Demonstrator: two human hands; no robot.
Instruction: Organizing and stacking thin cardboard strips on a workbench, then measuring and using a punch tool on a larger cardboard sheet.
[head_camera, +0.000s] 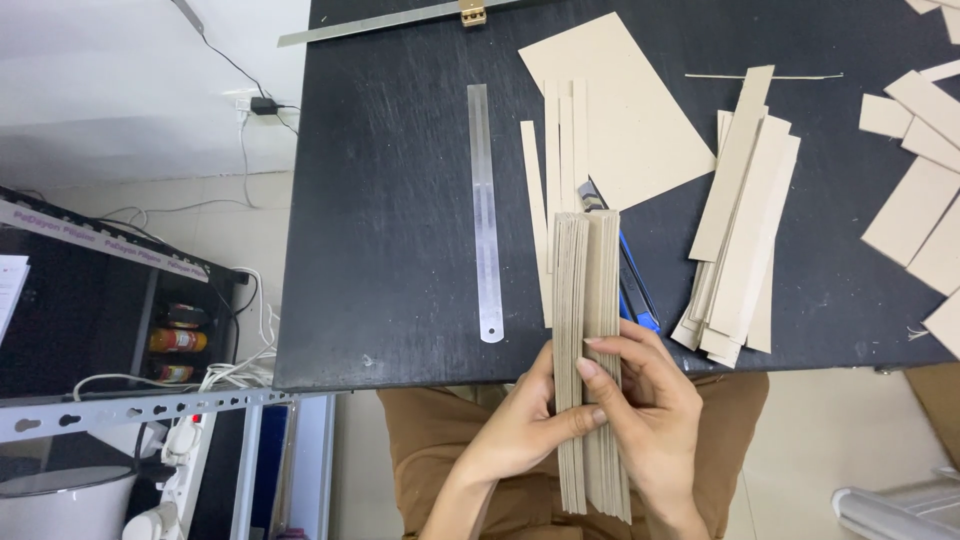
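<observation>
A thick stack of long grey cardboard strips (588, 290) stands on edge, its far end resting on the black table (390, 250). My left hand (520, 425) grips the stack from the left near its near end, thumb across the strip edges. My right hand (655, 405) clasps it from the right, fingers laid over the top edges. Just right of the stack, a blue utility knife (632, 285) lies on the table, partly hidden by it.
A steel ruler (485, 210) lies left of the stack. A large cardboard sheet (630, 110) and thin strips (558, 140) lie behind it; a pile of wider strips (740, 210) and cut pieces (915, 190) sit to the right. Another metal ruler (380, 20) lies at the far edge.
</observation>
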